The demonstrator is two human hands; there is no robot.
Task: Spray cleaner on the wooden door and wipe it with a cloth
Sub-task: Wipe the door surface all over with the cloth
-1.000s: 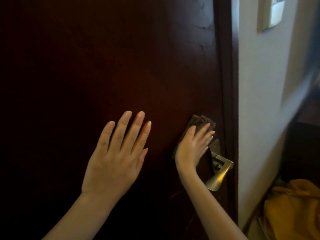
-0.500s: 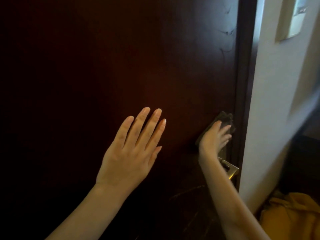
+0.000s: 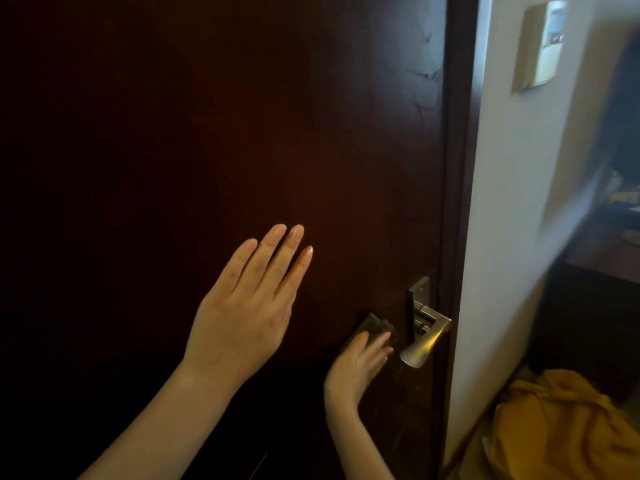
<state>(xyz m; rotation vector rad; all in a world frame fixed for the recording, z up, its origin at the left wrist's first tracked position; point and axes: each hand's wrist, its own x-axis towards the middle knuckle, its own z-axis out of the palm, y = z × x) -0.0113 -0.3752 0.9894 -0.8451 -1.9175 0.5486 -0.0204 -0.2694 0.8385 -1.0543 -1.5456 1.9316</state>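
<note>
A dark reddish-brown wooden door (image 3: 214, 140) fills most of the view. My left hand (image 3: 249, 306) is raised flat in front of the door with straight fingers and holds nothing. Lower right, my right hand (image 3: 360, 368) presses a dark folded cloth (image 3: 372, 327) against the door with straight fingers, just left of the metal lever handle (image 3: 424, 337). Most of the cloth is hidden under the hand. No spray bottle is in view.
The dark door frame (image 3: 457, 168) runs down the right of the door. Beyond it is a white wall (image 3: 512, 202) with a light panel (image 3: 543, 43). A yellow fabric heap (image 3: 561, 427) lies on the floor at the lower right.
My right hand has slid the cloth down the door, from above the lever handle to beside it. The handle plate is now uncovered. My left hand has stayed flat and drifted slightly.
</note>
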